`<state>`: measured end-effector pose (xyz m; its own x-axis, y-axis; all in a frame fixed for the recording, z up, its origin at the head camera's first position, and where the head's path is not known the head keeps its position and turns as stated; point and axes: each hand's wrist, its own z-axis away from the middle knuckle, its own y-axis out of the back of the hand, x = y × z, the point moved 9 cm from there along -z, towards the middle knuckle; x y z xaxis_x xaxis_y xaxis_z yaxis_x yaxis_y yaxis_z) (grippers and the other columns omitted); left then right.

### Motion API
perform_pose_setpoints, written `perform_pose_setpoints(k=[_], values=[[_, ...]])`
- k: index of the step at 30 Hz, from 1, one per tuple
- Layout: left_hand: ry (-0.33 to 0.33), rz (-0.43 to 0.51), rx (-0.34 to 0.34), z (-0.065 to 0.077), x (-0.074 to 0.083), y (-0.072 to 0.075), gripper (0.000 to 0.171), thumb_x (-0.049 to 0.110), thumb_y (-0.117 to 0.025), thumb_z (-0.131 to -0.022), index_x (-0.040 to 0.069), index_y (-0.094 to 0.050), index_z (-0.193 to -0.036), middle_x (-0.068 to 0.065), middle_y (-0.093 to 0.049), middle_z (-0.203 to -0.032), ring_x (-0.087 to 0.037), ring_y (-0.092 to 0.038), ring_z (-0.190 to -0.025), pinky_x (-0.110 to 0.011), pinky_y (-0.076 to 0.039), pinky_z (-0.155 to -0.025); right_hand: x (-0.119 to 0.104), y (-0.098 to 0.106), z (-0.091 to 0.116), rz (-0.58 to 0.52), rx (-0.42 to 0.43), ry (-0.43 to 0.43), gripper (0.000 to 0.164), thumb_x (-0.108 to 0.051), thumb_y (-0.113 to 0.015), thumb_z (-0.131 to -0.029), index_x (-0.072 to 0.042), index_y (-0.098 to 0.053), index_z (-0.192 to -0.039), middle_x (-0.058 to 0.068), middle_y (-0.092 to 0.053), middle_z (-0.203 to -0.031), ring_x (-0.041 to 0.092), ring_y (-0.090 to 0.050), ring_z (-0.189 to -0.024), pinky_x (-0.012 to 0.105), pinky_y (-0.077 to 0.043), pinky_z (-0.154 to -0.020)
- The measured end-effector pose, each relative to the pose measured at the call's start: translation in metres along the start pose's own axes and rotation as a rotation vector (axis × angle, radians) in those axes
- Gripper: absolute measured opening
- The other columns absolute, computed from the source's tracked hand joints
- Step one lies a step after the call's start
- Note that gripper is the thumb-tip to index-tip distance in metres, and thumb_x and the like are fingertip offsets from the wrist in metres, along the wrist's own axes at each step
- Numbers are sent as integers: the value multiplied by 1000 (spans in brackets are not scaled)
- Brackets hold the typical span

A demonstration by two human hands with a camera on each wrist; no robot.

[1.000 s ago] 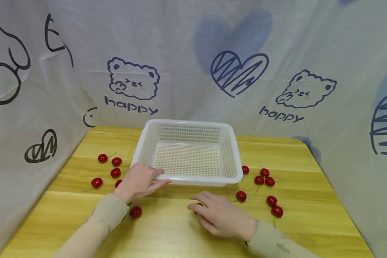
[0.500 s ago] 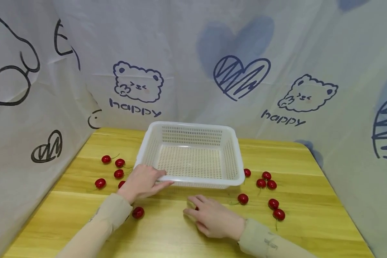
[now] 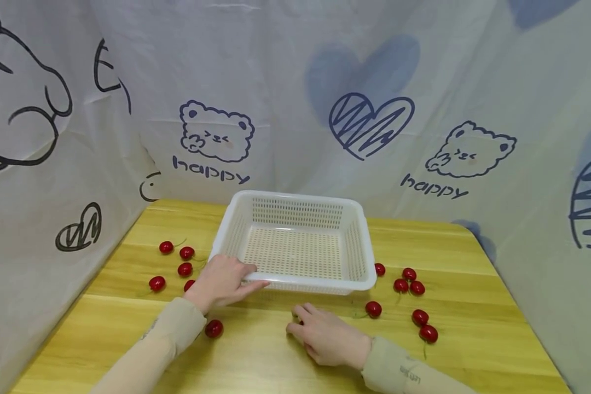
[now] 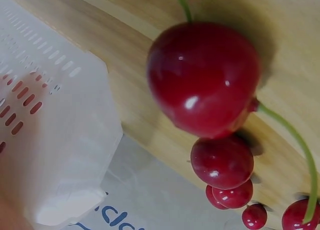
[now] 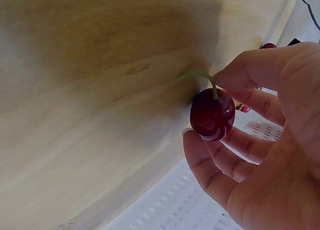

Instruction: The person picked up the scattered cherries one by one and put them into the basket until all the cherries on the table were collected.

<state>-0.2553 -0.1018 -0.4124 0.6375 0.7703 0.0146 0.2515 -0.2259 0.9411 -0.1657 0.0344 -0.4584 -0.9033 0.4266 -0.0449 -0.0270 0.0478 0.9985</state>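
A white plastic basket (image 3: 295,283) with slotted walls stands on the wooden table, nothing inside it. My left hand (image 3: 225,282) grips its near left rim, thumb along the front edge; in the left wrist view, fingers show through the basket's slots (image 4: 29,101). Low over the table, in front of the basket, my right hand (image 3: 329,336) holds a red cherry (image 5: 212,117) between thumb and fingers. The green stem curves up beside the thumb. From the head view that cherry is mostly hidden by the fingers.
Several cherries lie left of the basket, one large in the left wrist view (image 4: 202,80). A single cherry (image 3: 214,328) rests by the left sleeve. More cherries (image 3: 373,309) are scattered at the right. A printed cloth (image 3: 295,109) hangs behind the table (image 3: 473,284).
The right hand has moved slightly left, and its fingers have drawn in around the cherry. The left hand stays on the basket rim. The head view has shifted a little.
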Motion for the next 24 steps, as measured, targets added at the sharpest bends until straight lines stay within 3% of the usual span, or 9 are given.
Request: perform_pose_setpoints(k=[8,15,24], values=[[16,0,-23,1,0,0,49,64,-45,-90,22,-66,-78,12,-48,-54,-5,-41,-45,-24,-37,-45,2,-2,1,-17,-8,-20,21,-13,-66,-84,-17,-56,-102,-6,-39,-86,9,-40,-76,20,-40,-64],[14,-16,-24,0,-1,0,49,64,-44,-90,22,-66,-79,10,-51,-56,-6,-42,-46,-24,-39,-46,6,1,3,-58,1,-43,20,-11,-67,-82,-15,-56,-98,-7,-38,-84,8,-40,-72,20,-41,-63],[12,3,-5,-1,0,0,49,63,-46,-90,20,-68,-80,7,-62,-65,-5,-43,-47,-23,-38,-45,14,23,1,-249,25,-65,26,-10,-64,-85,-13,-58,-110,-8,-47,-90,2,-45,-73,15,-43,-66]])
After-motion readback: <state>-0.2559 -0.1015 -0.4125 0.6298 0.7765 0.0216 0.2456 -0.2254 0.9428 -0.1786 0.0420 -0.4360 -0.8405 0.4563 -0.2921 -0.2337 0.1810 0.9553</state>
